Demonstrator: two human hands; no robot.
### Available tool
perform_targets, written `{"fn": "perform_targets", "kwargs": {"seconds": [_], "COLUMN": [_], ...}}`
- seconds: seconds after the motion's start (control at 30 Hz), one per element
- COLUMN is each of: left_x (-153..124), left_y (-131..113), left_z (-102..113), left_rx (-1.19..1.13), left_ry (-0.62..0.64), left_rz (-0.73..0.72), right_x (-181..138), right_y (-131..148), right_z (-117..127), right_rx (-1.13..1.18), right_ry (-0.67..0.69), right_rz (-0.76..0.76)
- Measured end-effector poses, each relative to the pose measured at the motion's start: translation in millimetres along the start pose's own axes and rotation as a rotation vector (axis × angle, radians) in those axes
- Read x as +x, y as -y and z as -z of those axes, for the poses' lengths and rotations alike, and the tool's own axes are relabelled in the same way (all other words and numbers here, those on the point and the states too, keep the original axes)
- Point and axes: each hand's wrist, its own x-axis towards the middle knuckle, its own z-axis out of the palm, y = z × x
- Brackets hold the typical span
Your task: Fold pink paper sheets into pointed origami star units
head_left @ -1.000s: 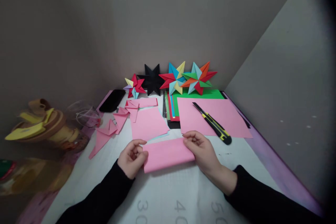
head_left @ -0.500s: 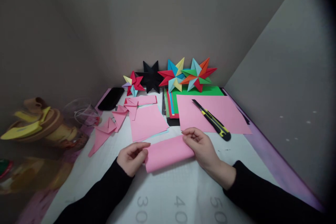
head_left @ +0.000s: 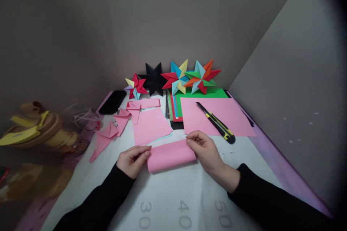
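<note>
Between my hands, a pink sheet of paper (head_left: pixel 171 156) is bent over on itself, its rounded bend facing me. My left hand (head_left: pixel 133 159) pinches its left end between thumb and fingers. At the upper right corner, my right hand (head_left: pixel 204 148) grips the same paper, thumb on the near side. Just beyond the held paper lie cut pink sheets (head_left: pixel 150 125) with a light blue one peeking out beneath. Folded pink paper pieces (head_left: pixel 107 134) lie to the left, joined with small clips.
A utility knife (head_left: pixel 216 122) rests on a large pink sheet (head_left: pixel 189 115) over a stack of coloured paper. Several folded paper stars (head_left: pixel 179 77) lean at the wall. A phone (head_left: pixel 113 102) and a brown container (head_left: pixel 51 130) are on the left.
The near, bent side of the held paper has come slightly up and flatter while both hands keep their grip. The whole view has shifted a little.
</note>
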Motion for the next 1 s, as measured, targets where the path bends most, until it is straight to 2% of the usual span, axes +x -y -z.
{"fn": "perform_targets", "kwargs": {"seconds": [0.2,0.33,0.47,0.53,0.63,0.8,1.0], "left_x": [-1,-1,3,6,7,6,7], "left_y": [1,6,16,20,21,9,3], "left_z": [-2,-4,-2,2,7,9,3], "left_rx": [-0.005,-0.147,-0.214,-0.130,0.132,0.436,0.686], "left_ry": [0.052,0.080,0.164,0.203,0.226,0.243,0.349], "left_rz": [0.046,0.110,0.174,0.193,0.130,-0.012,-0.013], "right_x": [0,2,7,8,8,4,5], "right_y": [-1,3,4,2,-2,-2,4], "right_z": [0,0,1,2,3,2,-1], "right_rx": [-0.021,-0.033,-0.063,-0.120,-0.318,-0.604,-0.821], "right_ry": [-0.025,-0.010,0.105,0.201,0.296,0.377,0.433], "right_rz": [0.017,0.008,-0.048,-0.063,0.023,0.167,0.173]}}
